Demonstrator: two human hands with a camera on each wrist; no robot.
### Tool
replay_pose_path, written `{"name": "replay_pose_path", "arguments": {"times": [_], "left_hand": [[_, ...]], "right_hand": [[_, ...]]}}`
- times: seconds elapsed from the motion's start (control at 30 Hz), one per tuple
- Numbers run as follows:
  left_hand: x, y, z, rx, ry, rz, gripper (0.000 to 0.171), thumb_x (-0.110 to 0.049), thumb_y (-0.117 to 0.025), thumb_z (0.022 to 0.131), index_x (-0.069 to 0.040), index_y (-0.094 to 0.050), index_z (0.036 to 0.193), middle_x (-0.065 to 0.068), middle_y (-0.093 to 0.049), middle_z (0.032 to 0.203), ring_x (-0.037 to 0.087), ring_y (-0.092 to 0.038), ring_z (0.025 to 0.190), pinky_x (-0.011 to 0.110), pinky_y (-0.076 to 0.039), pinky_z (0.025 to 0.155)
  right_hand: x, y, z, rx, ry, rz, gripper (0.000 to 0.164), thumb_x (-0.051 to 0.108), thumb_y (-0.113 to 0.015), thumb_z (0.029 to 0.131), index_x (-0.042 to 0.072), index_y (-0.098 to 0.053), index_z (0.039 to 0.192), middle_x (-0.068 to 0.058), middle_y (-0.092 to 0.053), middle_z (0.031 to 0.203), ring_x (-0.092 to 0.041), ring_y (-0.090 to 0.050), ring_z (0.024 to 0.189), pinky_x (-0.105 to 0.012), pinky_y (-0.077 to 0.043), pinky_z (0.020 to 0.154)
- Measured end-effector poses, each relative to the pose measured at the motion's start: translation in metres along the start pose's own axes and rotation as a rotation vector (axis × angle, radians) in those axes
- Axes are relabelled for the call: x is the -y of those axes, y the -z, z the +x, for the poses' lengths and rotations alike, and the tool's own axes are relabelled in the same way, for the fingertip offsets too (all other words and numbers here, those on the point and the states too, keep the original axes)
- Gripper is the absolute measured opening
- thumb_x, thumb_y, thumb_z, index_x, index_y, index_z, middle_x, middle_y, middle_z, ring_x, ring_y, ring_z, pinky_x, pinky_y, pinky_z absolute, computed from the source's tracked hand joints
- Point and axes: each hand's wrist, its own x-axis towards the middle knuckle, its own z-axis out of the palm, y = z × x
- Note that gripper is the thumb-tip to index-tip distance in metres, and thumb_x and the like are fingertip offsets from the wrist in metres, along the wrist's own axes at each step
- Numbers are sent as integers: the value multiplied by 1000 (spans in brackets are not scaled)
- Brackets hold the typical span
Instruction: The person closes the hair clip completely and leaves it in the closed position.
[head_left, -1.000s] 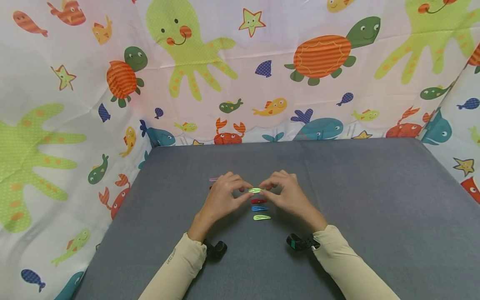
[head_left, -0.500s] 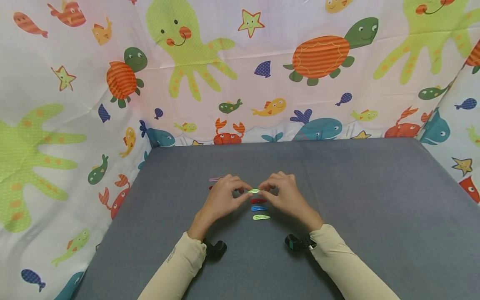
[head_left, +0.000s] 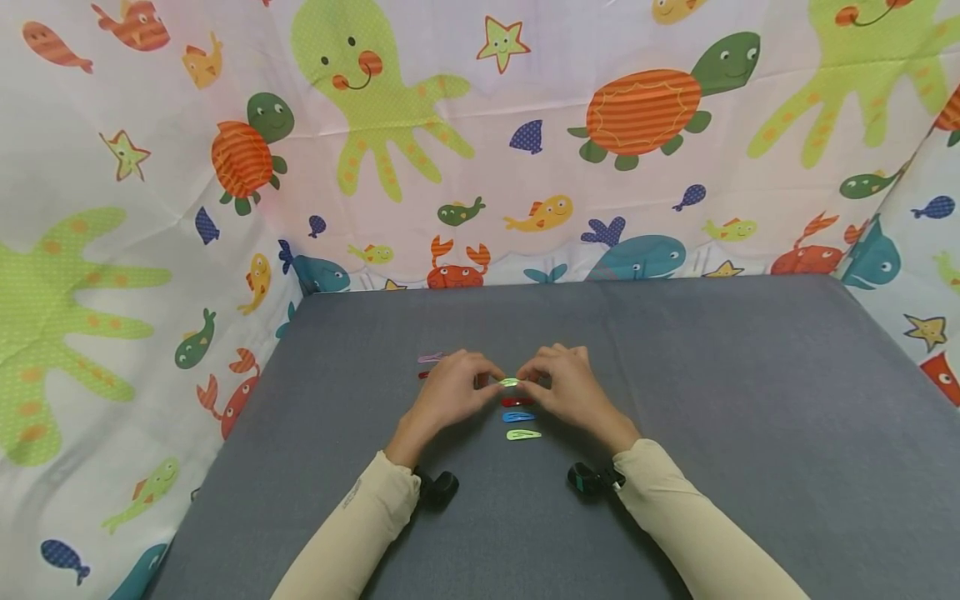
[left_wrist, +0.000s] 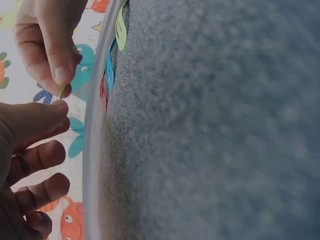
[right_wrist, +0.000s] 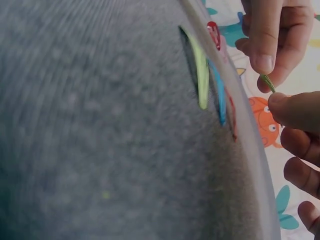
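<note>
At the left of the grey table (head_left: 712, 417), a pale purple clip (head_left: 430, 358) lies beyond a dark red clip (head_left: 423, 375), mostly hidden by the left hand (head_left: 453, 385). That hand pinches one end of a yellow-green clip (head_left: 510, 382) between thumb and forefinger. The held clip bridges both hands, just beyond three others lying in a column — a red clip (head_left: 517, 402), a blue clip (head_left: 519, 417) and, nearest the person, a light green clip (head_left: 523, 435). Rightmost, the right hand (head_left: 566, 385) pinches the other end — thumb and forefinger again.
</note>
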Motion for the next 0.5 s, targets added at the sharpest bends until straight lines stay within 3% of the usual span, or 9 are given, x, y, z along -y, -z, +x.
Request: {"name": "replay_pose_path", "arguments": {"times": [0.3,0.5], "left_hand": [[1,-7,7,31,30,50,10,-27,-78,90,-24,-82,99,-9,-60,72,9,-50,71,27,-39,65],[0,-12,9,13,3,92,10,-26,-80,88,-23,-83,97,-7,-64,73,9,-50,69,27,-40,64]], "right_hand": [[-3,-5,2,39,-35,-76,8,19,-83,85,17,-81,92,6,-68,83,-15,-55,80,-46,-30,85],[-5,-8,3,59,-48,-116,9,20,-84,84,18,-81,92,6,-70,86,-14,-54,79,-46,-30,83]]}}
